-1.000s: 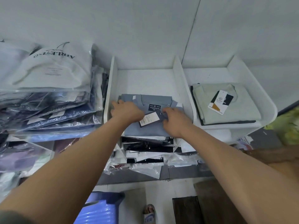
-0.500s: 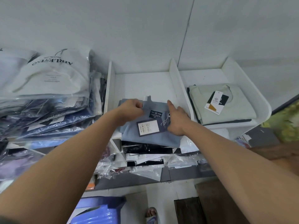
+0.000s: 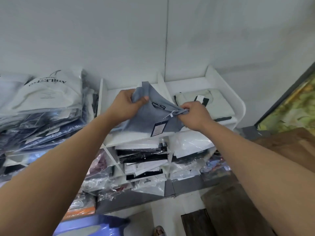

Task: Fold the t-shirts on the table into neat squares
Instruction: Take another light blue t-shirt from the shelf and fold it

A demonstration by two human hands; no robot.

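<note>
A grey-blue t-shirt (image 3: pixel 146 119) with a dark neck label and a hanging price tag (image 3: pixel 158 128) is lifted above the middle compartment of a white shelf unit (image 3: pixel 238 106). My left hand (image 3: pixel 127 104) grips its left shoulder, bunching the cloth. My right hand (image 3: pixel 194 114) pinches its right shoulder near the tag string. The shirt hangs partly unfolded between both hands. A pale green folded t-shirt (image 3: pixel 219 103) with a tag lies in the right compartment.
Stacks of plastic-bagged garments (image 3: pixel 42 106) fill the shelf at left and the compartments (image 3: pixel 143 159) below. A wooden surface (image 3: pixel 293 147) lies at the right, a blue plastic object (image 3: pixel 88 225) at the bottom. The wall stands close behind the shelf.
Both hands have gripped the grey-blue t-shirt by its shoulders and lifted it off the shelf. It was lying folded flat; now it hangs opening out, and the price tag dangles lower.
</note>
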